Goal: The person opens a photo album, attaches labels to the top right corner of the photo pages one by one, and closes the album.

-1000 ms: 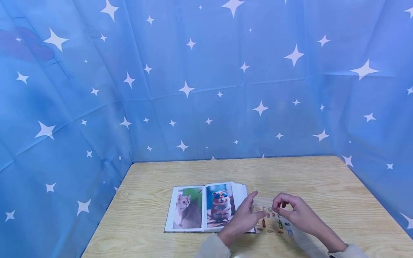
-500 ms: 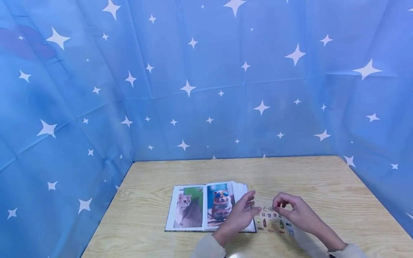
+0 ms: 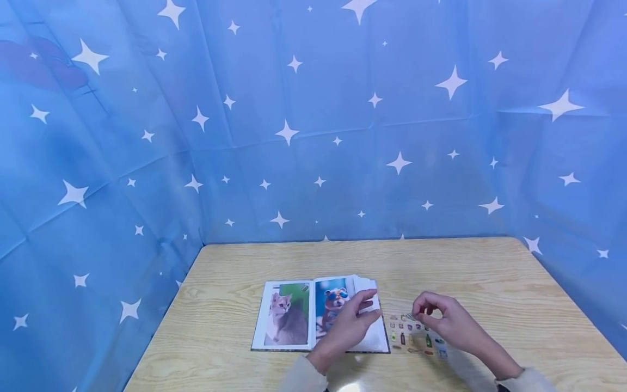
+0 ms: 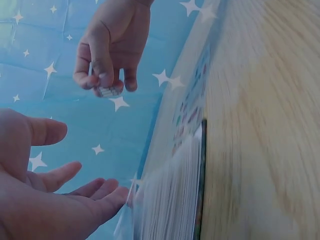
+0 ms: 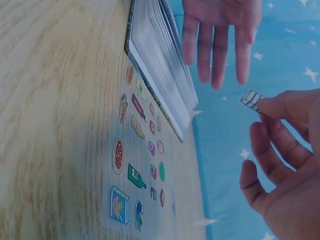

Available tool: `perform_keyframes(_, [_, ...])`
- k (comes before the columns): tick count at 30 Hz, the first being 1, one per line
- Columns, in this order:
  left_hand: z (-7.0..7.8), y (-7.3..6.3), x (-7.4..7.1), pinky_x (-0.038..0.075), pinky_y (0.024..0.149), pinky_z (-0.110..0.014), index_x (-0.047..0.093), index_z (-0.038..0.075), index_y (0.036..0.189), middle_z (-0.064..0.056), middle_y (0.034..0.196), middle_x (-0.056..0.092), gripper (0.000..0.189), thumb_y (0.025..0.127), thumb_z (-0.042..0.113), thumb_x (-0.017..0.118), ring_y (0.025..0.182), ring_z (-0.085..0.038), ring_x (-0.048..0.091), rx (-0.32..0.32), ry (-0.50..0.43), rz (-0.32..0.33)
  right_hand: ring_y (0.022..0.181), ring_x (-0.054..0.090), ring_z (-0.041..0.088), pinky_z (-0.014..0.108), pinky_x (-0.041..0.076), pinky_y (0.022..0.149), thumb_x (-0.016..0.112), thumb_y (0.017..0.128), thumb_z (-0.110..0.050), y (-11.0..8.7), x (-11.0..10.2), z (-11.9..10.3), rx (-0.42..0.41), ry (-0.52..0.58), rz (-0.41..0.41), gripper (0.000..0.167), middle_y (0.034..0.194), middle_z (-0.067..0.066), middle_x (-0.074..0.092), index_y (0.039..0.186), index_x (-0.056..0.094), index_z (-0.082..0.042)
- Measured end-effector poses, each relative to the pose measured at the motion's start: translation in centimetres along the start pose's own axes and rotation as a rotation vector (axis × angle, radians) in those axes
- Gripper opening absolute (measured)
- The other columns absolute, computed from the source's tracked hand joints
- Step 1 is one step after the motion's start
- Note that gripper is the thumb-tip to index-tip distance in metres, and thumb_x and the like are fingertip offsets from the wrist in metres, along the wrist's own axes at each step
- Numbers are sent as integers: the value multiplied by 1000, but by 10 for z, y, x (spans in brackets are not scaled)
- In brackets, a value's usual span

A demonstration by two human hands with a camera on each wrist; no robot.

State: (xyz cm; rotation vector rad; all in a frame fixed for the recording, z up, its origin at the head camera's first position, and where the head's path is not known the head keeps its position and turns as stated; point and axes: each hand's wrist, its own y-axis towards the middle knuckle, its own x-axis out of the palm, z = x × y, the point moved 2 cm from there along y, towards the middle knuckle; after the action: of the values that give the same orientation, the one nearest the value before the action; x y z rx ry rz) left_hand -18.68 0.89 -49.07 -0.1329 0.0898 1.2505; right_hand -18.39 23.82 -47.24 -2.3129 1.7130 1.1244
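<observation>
My right hand [image 3: 448, 322] pinches a small striped sticker [image 5: 251, 101] between thumb and forefinger, raised over the table. Below it lies a clear sticker sheet [image 5: 137, 155] printed with bottles, a pizza and other food pictures. An open photo album [image 3: 260, 322] sits to the left of the sheet, showing a cat photo [image 3: 288, 318] and a photo of a hamster in sunglasses [image 3: 327, 307]. Over the album's right side is my left hand [image 3: 343, 329], fingers loosely extended, partly covering the hamster. In the left wrist view its fingertips are close to a clear page edge [image 4: 129, 205].
The wooden table [image 3: 215, 305] reaches back to a blue curtain [image 3: 338, 185] with white stars, which also hangs along both sides. A small sticker [image 3: 305, 287] is at the top right corner of the cat photo.
My left hand has moved left, from beside the sticker sheet to over the album's right page, uncovering more of the sheet. The right hand keeps its pinch and stays nearly still.
</observation>
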Motion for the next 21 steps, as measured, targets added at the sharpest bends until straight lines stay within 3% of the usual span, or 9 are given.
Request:
perform_keyframes(9, [-4, -7, -24, 48, 103, -47, 55, 15, 140, -15, 142, 53, 44, 97, 23, 62, 132, -35, 50, 2, 30, 19, 75, 57, 8, 26, 48, 66, 68, 84, 8, 2, 2, 2, 54, 4, -18, 22, 82, 2, 66, 85, 64, -14])
perform_keyframes(17, [-7, -11, -38, 44, 107, -45, 52, 3, 140, -19, 141, 53, 45, 98, 18, 59, 133, -38, 48, 91, 61, 36, 75, 57, 8, 26, 48, 65, 68, 84, 7, 2, 3, 2, 63, 13, -26, 20, 82, 4, 66, 86, 65, -13])
perform_keyframes(21, [-7, -14, -42, 42, 109, -47, 53, 3, 140, -20, 139, 54, 44, 98, 16, 59, 133, -39, 48, 112, 65, 50, 75, 57, 8, 26, 48, 65, 67, 85, 8, 3, 3, 3, 58, 14, -26, 20, 82, 3, 66, 86, 65, -12])
